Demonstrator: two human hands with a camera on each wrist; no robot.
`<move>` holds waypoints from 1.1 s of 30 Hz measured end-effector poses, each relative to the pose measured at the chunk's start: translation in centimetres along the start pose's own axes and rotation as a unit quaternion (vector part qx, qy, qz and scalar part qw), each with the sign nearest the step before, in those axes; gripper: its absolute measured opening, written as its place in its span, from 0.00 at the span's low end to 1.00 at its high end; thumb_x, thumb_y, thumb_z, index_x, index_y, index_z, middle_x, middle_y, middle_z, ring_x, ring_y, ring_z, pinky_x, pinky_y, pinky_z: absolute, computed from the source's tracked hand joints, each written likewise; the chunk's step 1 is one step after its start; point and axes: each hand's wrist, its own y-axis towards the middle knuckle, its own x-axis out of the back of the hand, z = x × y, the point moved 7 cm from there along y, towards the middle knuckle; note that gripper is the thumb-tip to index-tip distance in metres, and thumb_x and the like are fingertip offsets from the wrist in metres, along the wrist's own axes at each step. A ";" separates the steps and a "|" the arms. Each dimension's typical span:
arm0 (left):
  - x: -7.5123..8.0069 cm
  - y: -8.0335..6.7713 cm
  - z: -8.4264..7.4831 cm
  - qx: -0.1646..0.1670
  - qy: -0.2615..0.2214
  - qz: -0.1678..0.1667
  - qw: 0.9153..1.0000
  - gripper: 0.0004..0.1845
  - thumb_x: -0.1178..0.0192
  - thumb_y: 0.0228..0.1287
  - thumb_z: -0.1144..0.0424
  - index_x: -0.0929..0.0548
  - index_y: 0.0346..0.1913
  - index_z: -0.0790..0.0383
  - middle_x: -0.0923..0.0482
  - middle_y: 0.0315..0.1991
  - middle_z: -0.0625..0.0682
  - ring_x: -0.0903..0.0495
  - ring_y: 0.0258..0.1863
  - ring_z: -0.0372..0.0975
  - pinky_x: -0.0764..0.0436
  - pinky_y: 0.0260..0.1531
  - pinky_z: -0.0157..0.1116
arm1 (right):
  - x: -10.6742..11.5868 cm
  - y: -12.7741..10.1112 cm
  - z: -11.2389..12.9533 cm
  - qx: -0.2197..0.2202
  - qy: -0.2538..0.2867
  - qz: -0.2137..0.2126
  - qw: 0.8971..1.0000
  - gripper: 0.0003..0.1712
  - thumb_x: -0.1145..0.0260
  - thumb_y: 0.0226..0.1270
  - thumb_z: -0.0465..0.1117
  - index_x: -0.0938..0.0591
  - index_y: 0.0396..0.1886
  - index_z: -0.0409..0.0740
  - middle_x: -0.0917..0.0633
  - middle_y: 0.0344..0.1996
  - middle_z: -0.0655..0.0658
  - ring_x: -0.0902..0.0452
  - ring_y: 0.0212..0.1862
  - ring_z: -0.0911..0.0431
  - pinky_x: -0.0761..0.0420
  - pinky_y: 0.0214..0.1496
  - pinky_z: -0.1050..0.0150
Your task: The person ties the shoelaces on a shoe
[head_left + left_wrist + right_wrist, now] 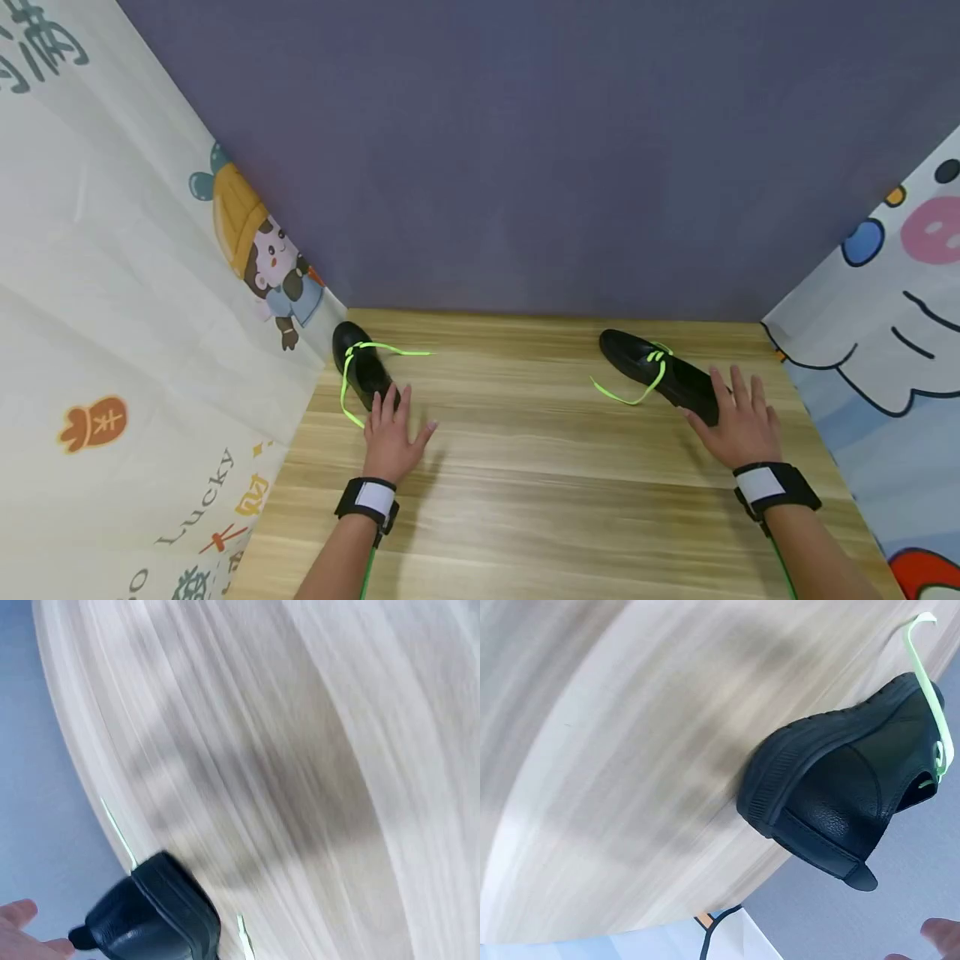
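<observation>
Two black leather shoes with neon green laces lie on a wooden table point(540, 475). The left shoe point(362, 367) is at the far left corner with its lace ends point(390, 348) loose on the wood. My left hand point(392, 425) lies flat just behind its heel, fingers straight and spread, fingertips at the heel. The right shoe point(663, 375) lies at the far right, toe pointing left. My right hand point(738, 417) reaches over its heel with straight fingers. The wrist views show each heel point(150, 915) point(832, 802) close up, with only fingertips point(19, 919) at the frame edge.
A purple back wall point(540, 167) closes the table's far edge. Printed cartoon cloth panels stand along the left side point(112, 292) and the right side point(885, 350). Bare wood lies between the two shoes. Both wrists wear black straps.
</observation>
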 end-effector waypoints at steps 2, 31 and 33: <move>-0.2 -0.2 -0.6 -0.009 -0.008 -0.007 1.000 0.43 0.34 0.65 0.44 0.37 0.75 0.62 0.43 0.74 0.67 0.49 0.74 0.66 0.42 0.62 0.70 | -0.1 0.6 -0.2 -0.009 -0.006 0.009 1.000 0.53 0.34 0.67 0.61 0.50 0.81 0.49 0.50 0.78 0.30 0.63 0.77 0.30 0.47 0.60 0.20; -5.7 -4.2 -6.0 -0.021 -0.077 0.035 0.996 0.38 0.37 0.67 0.46 0.33 0.72 0.65 0.36 0.71 0.65 0.39 0.71 0.62 0.35 0.62 0.63 | -5.4 3.5 -3.0 -0.031 -0.006 0.086 0.996 0.54 0.31 0.64 0.61 0.49 0.81 0.49 0.44 0.72 0.23 0.50 0.67 0.19 0.39 0.51 0.18; -5.8 -4.3 -6.2 -0.021 -0.078 0.038 0.996 0.38 0.36 0.67 0.47 0.33 0.72 0.65 0.36 0.71 0.65 0.39 0.71 0.62 0.35 0.61 0.63 | -5.7 3.5 -2.6 -0.028 -0.008 0.083 0.996 0.53 0.30 0.64 0.59 0.45 0.80 0.48 0.40 0.70 0.23 0.46 0.64 0.18 0.36 0.47 0.19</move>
